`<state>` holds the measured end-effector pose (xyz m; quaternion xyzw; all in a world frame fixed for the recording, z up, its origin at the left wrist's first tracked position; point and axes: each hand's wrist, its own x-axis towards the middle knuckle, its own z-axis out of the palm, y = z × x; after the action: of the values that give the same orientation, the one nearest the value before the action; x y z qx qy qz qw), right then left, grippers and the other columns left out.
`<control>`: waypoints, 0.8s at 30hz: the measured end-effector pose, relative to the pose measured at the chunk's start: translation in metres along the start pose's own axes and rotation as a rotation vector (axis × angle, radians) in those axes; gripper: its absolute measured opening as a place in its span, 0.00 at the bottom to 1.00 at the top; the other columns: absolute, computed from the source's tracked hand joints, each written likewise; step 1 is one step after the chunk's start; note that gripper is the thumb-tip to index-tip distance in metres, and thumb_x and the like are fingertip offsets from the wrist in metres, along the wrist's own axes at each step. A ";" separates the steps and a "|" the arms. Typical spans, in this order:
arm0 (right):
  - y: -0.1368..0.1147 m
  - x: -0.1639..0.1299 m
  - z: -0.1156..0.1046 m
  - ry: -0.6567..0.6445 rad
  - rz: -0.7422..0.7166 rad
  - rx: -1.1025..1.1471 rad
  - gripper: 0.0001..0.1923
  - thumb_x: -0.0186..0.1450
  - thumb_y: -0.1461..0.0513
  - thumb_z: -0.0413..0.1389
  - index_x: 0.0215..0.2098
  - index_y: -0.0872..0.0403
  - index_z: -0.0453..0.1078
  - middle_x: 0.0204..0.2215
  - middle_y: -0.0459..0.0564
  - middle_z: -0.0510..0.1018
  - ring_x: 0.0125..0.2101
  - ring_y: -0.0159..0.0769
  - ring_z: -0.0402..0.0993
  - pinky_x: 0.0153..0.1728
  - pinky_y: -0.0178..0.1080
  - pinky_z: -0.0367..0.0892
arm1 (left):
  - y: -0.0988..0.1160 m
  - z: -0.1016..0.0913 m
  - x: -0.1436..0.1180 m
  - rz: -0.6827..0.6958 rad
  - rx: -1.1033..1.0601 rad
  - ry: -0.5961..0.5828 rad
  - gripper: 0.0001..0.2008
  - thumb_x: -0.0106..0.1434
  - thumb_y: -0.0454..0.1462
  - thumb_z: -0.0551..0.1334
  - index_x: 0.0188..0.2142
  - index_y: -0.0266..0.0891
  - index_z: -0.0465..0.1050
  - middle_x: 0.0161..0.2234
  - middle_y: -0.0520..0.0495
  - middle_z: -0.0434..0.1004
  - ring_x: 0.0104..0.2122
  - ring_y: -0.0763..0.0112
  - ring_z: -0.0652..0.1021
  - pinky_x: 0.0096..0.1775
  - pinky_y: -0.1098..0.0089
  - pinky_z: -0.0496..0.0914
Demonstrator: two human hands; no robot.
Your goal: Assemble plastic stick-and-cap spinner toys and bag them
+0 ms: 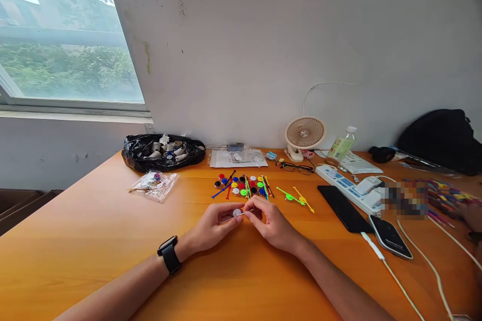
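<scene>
Both hands met low on the tabletop (94, 241): left hand (211, 228) pinched a thin stick (227, 220), right hand (269, 223) closed on a white disc (237, 212) at its tip. Just beyond them lay the pile of loose coloured discs and sticks (244, 185), too jumbled to count; two assembled pieces (295, 198) sat beyond the right hand.

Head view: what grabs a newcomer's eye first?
Both bare hands meet at table centre, the left hand and the right hand pinching a small white round disc on a thin stick. Just behind lies a bright cluster of coloured plastic discs and sticks on the orange wooden table. A beige desk fan stands by the wall.
</scene>
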<state>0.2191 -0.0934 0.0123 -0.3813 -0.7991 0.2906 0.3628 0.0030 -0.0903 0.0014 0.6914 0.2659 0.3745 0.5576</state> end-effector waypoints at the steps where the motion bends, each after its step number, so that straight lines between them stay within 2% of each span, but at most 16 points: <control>1: 0.000 0.000 0.000 -0.007 -0.007 -0.016 0.07 0.75 0.60 0.53 0.39 0.52 0.69 0.36 0.48 0.74 0.37 0.36 0.70 0.40 0.38 0.67 | 0.000 0.000 0.000 0.014 0.026 0.006 0.22 0.71 0.47 0.62 0.59 0.39 0.77 0.50 0.40 0.82 0.51 0.56 0.79 0.55 0.60 0.73; 7: -0.003 -0.001 -0.003 -0.053 -0.027 -0.106 0.06 0.75 0.63 0.52 0.40 0.51 0.70 0.36 0.47 0.74 0.35 0.35 0.70 0.37 0.37 0.66 | -0.002 -0.001 -0.003 0.081 0.266 0.084 0.17 0.72 0.43 0.61 0.54 0.40 0.80 0.44 0.42 0.84 0.44 0.60 0.81 0.49 0.63 0.75; 15: -0.005 -0.002 -0.003 -0.070 -0.072 -0.150 0.07 0.76 0.62 0.51 0.42 0.51 0.70 0.37 0.48 0.75 0.36 0.36 0.70 0.38 0.37 0.66 | 0.002 -0.004 -0.002 0.074 0.377 0.101 0.14 0.72 0.40 0.61 0.51 0.41 0.82 0.44 0.42 0.85 0.43 0.60 0.83 0.49 0.63 0.76; 20: -0.004 -0.002 -0.002 -0.060 -0.068 -0.115 0.07 0.76 0.62 0.51 0.42 0.50 0.70 0.37 0.48 0.75 0.37 0.36 0.71 0.39 0.38 0.66 | 0.004 -0.003 -0.001 0.096 0.378 0.083 0.13 0.73 0.41 0.60 0.49 0.40 0.82 0.41 0.43 0.85 0.41 0.61 0.82 0.48 0.64 0.76; 24: -0.003 -0.002 -0.001 -0.047 -0.052 -0.077 0.06 0.76 0.61 0.51 0.42 0.50 0.70 0.37 0.48 0.74 0.36 0.36 0.70 0.40 0.39 0.67 | 0.007 -0.002 -0.001 0.107 0.204 0.079 0.17 0.72 0.43 0.61 0.56 0.41 0.77 0.48 0.41 0.83 0.45 0.61 0.81 0.50 0.62 0.75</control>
<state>0.2198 -0.0967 0.0148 -0.3671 -0.8277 0.2591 0.3362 0.0000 -0.0915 0.0077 0.7426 0.2872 0.4013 0.4527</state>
